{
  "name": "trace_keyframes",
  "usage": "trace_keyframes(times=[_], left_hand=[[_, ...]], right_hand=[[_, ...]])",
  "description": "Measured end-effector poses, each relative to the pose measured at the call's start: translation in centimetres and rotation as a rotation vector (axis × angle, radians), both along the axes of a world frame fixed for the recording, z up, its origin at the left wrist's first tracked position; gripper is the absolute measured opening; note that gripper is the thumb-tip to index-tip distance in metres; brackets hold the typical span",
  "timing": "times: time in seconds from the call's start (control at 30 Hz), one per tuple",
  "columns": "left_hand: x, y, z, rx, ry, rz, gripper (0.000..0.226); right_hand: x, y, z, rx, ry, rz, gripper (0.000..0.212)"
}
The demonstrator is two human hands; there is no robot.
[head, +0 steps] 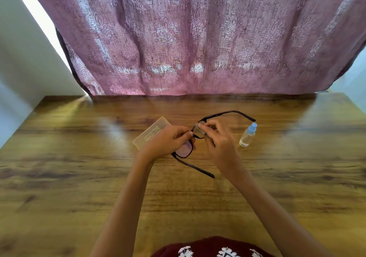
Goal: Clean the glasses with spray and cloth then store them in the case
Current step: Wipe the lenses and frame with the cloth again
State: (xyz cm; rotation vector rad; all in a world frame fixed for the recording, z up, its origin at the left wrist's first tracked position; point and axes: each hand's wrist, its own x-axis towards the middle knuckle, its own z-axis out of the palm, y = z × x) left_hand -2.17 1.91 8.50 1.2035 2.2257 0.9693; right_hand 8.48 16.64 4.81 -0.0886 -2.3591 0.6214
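Step in hand: wiping a lens with the cloth; I judge the spray stage done, though no wetness shows on the glass.
Left grip (168,140): clamped on the glasses (184,150), fingers curled round the frame at the bridge and the near lens.
Right grip (217,138): thumb and fingertips pinched together on the cloth (198,128), pressing it to the far lens.
Glasses: held between my two grips above the desk (79,157), both temples unfolded; one runs out beyond my right grip, the other trails back toward me under my left.
Cloth: a small grey fold, mostly hidden inside my right grip.
Case (150,133): flat on the desk just beyond my left grip, partly covered by it; it looks closed.
Spray (247,136): on the desk just right of my right grip, apart from it, blue cap on; standing or lying, I cannot tell.
Progress: roughly midway by my estimate; the near lens is not under the cloth, and storing is not begun.
Next move calls for: moving the cloth to the near lens while my left grip moves off that glass to the rim, then folding both temples and opening the case.
Risk: my left fingers lie close to the near lens and may smear it.
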Motion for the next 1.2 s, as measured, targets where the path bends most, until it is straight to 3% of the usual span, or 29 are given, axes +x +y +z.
trace_keyframes(times=[0.13,0.37,0.57,0.77,1.07,1.2], left_hand=[[0.2,-0.2,0.2,0.015,0.043,0.016,0.031],[-0.1,-0.6,-1.0,0.029,-0.031,0.007,0.033],[0.2,-0.8,-0.7,0.074,-0.036,0.047,0.034],[0.1,-0.9,-1.6,0.094,-0.047,0.019,0.035],[0.0,-1.4,-1.8,0.139,-0.069,0.038,0.034],[0.1,-0.9,-2.4,0.116,-0.034,0.044,0.037]], right_hand=[[0.1,0.0,0.1,0.036,-0.014,-0.057,0.032],[0.7,-0.9,0.4,0.065,-0.027,0.034,0.029],[0.2,-0.1,0.4,0.129,-0.037,-0.087,0.028],[0.9,-1.7,0.4,0.157,0.0,0.023,0.029],[0.1,-0.4,0.4,0.174,-0.047,-0.059,0.025],[0.8,-1.5,-0.1,0.159,-0.053,0.011,0.023]])
